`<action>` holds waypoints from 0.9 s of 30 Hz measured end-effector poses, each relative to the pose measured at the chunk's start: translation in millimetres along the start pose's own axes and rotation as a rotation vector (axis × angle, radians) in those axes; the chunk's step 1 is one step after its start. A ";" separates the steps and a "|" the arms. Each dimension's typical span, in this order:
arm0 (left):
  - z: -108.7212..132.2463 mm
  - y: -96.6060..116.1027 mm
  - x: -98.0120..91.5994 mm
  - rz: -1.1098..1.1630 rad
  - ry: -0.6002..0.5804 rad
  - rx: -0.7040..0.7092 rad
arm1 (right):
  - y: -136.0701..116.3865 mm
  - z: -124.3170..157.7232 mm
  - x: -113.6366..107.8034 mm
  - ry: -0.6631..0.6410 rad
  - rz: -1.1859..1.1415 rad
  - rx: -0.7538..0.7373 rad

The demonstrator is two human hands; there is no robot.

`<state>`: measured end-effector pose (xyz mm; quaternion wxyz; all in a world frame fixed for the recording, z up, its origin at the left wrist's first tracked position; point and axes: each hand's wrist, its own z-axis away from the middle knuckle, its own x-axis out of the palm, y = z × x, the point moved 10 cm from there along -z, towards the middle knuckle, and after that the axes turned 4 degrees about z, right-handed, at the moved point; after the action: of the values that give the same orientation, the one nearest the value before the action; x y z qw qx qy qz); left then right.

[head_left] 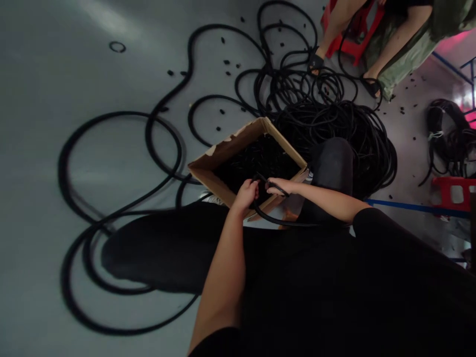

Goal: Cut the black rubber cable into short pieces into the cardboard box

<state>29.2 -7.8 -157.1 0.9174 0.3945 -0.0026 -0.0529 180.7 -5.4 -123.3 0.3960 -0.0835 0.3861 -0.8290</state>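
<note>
Between my legs stands an open cardboard box [208,181], with a mass of small black pieces [256,153] inside. Over its near edge, my left hand [247,195] is closed around a thick black rubber cord [271,218], which loops down below the fingers and runs right across my lap. Close beside it, my right hand [278,186] is closed on a slim dark thing that pokes out on both sides of the fist. Its kind is too dark to make out. The two fists are a short distance apart.
A large tangle of black cord [334,119] lies beyond the box, and wide loops [63,163] spread left over the grey floor. Small black bits are scattered about. Another person's legs [399,37] and a red stool [349,47] are at upper right. A tied coil [444,124] lies right.
</note>
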 end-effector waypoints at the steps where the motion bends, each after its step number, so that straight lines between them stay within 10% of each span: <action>1: 1.5 1.6 1.3 0.035 -0.006 0.007 | -4.0 0.3 -2.5 0.012 0.010 -0.015; 15: 12.3 1.8 14.4 0.250 -0.144 0.029 | -6.6 -5.8 -16.4 -0.021 0.174 -0.095; 27: 4.4 -15.5 29.2 -0.147 -0.322 0.040 | 1.5 -7.2 -3.1 -0.190 0.494 -0.101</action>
<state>56.5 -24.5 -166.4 0.8907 0.3982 -0.1216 -0.1824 180.5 0.4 -128.7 0.6161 -0.0838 0.3968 -0.6753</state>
